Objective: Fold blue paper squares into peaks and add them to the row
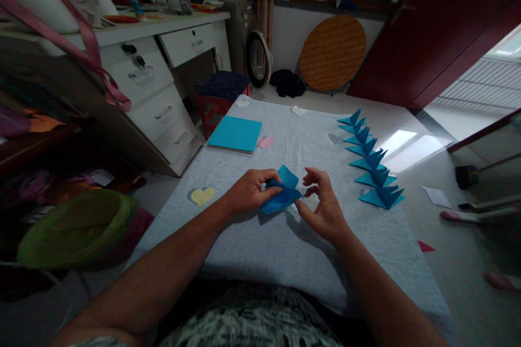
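Note:
A partly folded blue paper piece (pixel 284 191) lies in the middle of a grey cloth-covered table (pixel 252 238). My left hand (pixel 249 190) is closed on its left side, fingers pinching the fold. My right hand (pixel 321 203) touches the paper's right tip with thumb and forefinger pinched on it, the other fingers curled above. A stack of flat blue paper sheets (pixel 235 133) lies at the far left of the table. Along the right edge runs a row of several finished folded blue paper shapes (pixel 372 161).
A white desk with drawers (pixel 163 76) stands to the left, a red stool (pixel 215 105) beside it. A green plastic-lined bin (pixel 73 227) sits at the near left. A round wooden board (pixel 332 53) leans on the far wall. A broom (pixel 468 173) lies on the floor, right.

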{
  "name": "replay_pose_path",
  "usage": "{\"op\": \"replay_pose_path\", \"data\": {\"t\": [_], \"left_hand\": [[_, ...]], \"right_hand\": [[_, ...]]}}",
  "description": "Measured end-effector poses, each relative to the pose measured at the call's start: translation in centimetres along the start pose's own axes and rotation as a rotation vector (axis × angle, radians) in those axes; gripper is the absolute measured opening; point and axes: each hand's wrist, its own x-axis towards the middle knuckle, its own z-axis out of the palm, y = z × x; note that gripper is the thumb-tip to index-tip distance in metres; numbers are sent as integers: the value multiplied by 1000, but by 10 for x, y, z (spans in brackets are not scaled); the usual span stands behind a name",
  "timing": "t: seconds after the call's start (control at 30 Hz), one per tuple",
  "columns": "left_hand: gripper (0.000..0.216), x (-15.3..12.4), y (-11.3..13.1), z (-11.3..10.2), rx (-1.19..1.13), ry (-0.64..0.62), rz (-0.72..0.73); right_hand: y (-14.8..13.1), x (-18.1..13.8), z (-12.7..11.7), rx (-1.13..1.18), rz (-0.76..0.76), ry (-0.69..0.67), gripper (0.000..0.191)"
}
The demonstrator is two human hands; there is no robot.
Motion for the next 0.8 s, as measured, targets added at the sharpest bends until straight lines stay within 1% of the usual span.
{"op": "replay_pose_path", "data": {"t": [0.1,0.17,0.23,0.3,0.37,0.47,0.53,0.6,0.67,0.7,0.73,0.8], "left_hand": [[11,-1,0,2,108,29,80],[9,-3,-1,5,240,55,160],[8,-4,-3,7,381,59,270],[9,-6,-4,8,486,39,375],[10,-7,-3,9,547,18,439],[9,-8,-2,9,559,25,461],[9,-8,-2,10,524,57,452],[8,-8,-2,11,461,94,433],[8,-8,-2,13,398,128,399],[8,-7,-2,14,377,141,376],[7,-7,-2,15,365,151,349],[6,-7,-3,16,361,169,298]], "right_hand": [[2,1,-1,4,21,-81,70],[3,1,-1,6,15,-135,61],[5,1,0,-23,-8,-162,47],[6,0,1,-73,-41,-168,36],[7,-1,1,-119,-72,-169,31],[8,0,1,-156,-93,-188,22],[7,2,0,-152,-95,-198,14],[7,3,0,-119,-93,-197,11],[6,2,1,-64,-69,-183,12],[7,2,3,-27,-40,-173,17],[7,1,5,16,-2,-161,26],[7,-1,10,113,83,-141,54]]}}
